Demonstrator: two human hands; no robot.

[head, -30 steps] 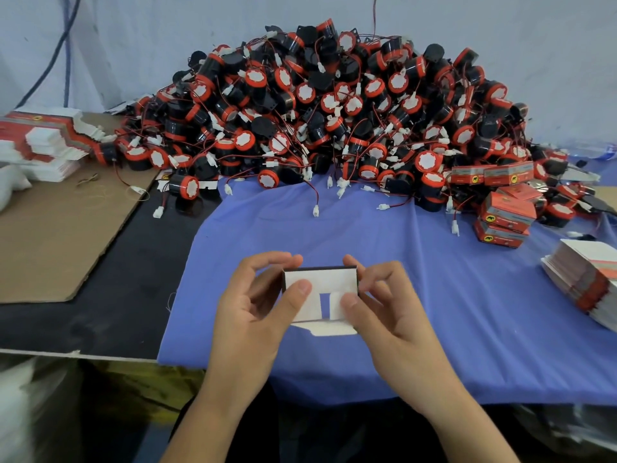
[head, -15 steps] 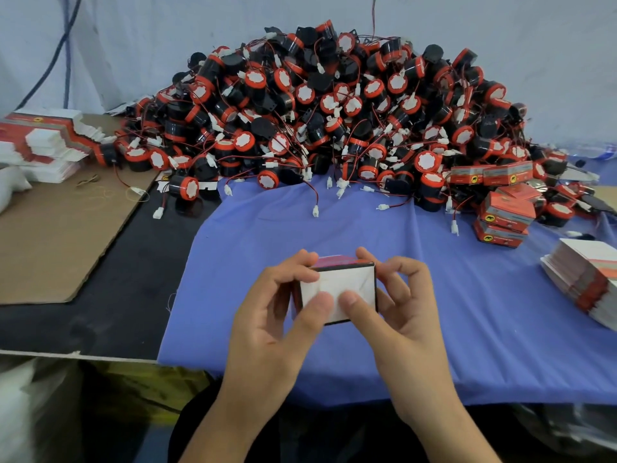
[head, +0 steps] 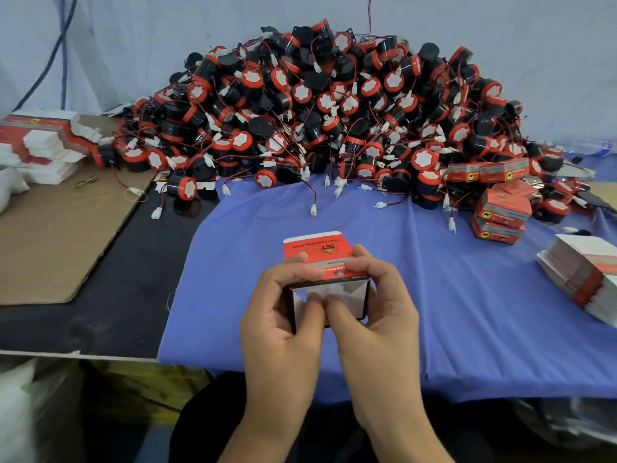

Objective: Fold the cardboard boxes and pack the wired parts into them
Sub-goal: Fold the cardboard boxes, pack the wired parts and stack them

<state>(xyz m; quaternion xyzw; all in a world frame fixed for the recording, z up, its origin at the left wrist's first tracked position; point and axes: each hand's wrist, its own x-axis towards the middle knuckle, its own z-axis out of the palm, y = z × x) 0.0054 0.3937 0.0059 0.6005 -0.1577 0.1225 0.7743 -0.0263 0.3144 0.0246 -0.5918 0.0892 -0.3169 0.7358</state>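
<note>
Our left hand [head: 280, 329] and right hand [head: 380, 319] grip the box [head: 317, 255] between curled fingers, thumbs pressed side by side.

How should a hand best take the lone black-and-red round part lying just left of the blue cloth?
Pinch the round part across its black barrel from above: it lies on its side, apart from the pile, so both flanks seem free.
</note>
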